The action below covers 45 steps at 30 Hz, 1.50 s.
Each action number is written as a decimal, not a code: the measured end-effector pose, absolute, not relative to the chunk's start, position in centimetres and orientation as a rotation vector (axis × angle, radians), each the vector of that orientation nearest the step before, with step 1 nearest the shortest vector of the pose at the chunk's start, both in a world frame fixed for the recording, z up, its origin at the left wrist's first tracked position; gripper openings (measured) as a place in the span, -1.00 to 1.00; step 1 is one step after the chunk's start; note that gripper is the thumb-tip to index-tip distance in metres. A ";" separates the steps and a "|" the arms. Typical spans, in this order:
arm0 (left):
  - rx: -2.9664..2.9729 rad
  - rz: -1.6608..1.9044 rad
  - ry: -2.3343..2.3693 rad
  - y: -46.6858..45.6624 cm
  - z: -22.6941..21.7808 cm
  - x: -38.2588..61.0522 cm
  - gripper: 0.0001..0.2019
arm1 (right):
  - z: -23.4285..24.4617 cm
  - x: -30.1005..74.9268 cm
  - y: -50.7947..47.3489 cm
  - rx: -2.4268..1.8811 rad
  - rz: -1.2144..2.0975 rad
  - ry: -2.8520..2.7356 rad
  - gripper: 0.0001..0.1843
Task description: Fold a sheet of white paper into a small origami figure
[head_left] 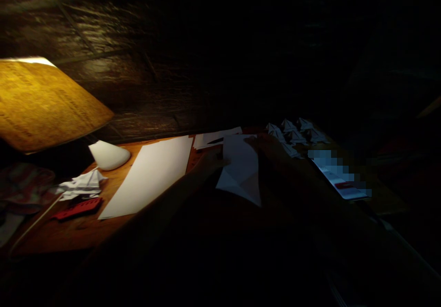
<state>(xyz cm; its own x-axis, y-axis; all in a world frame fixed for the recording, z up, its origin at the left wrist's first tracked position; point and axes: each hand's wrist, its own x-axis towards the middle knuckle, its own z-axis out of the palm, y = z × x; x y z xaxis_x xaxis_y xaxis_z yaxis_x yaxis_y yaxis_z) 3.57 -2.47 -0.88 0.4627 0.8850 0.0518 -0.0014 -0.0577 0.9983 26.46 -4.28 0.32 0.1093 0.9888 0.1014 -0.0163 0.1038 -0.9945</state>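
Left hand (pixel 214 159), right hand (pixel 263 144), both gripping angular creased white paper (pixel 241 171), smooth wooden table (pixel 86 229).

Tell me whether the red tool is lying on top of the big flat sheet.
No: the red tool lies on bare table just left of the flat sheet, below the crumpled paper.

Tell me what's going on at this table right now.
A person has both hands on a partly folded white sheet at the middle of a wooden table. The left hand is at the sheet's left edge, the right hand at its top right corner; it is too dark to tell the grip. A flat unfolded sheet lies to the left near the lamp, and a cluster of small folded paper figures sits at the far right.
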 end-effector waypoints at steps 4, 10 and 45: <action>1.394 0.913 0.815 -2.3 -1.3 3.7 -0.51 | 0.8 26.6 -4.9 -1.137 1.108 -1.258 -0.61; 1.552 1.066 0.864 -2.3 -1.4 4.1 -0.66 | 0.4 26.8 -4.7 -1.205 0.803 -1.651 -0.74; 2.548 0.643 0.850 -3.7 1.0 1.8 -0.83 | 0.1 26.7 -5.9 -0.918 0.608 -2.201 -0.83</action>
